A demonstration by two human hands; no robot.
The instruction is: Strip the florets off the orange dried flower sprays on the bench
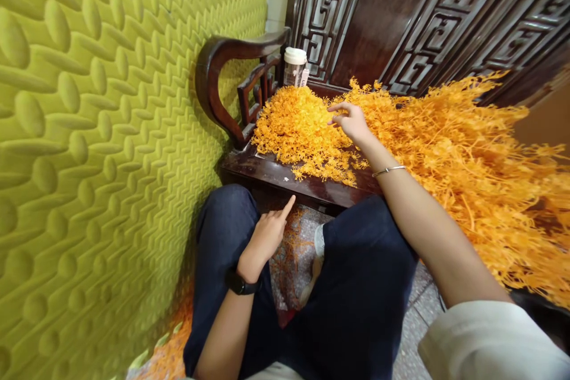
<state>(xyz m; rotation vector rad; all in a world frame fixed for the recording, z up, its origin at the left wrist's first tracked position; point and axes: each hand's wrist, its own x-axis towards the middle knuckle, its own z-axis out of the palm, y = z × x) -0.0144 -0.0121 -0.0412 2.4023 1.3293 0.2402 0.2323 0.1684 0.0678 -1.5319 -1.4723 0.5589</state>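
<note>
My right hand (351, 123) reaches over a low pile of orange artificial flower pieces (296, 122), fingers apart, with nothing visible between them. That pile lies on the dark wooden seat (285, 177). Below the seat's front edge, over my knee, is my left hand (268, 233). Its index finger is stretched out towards the edge, while the other fingers are curled and partly hidden; I see nothing held in it. To the right, beside my right arm, spreads a large bunch of orange artificial flower stems (472, 172).
A lidded cup (295, 66) stands behind the pile by the curved wooden armrest (214, 71). Carved wooden panels (369, 29) rise at the back. A padded yellow-green wall (102, 148) runs along the left. Orange scraps (289, 255) litter the floor between my legs.
</note>
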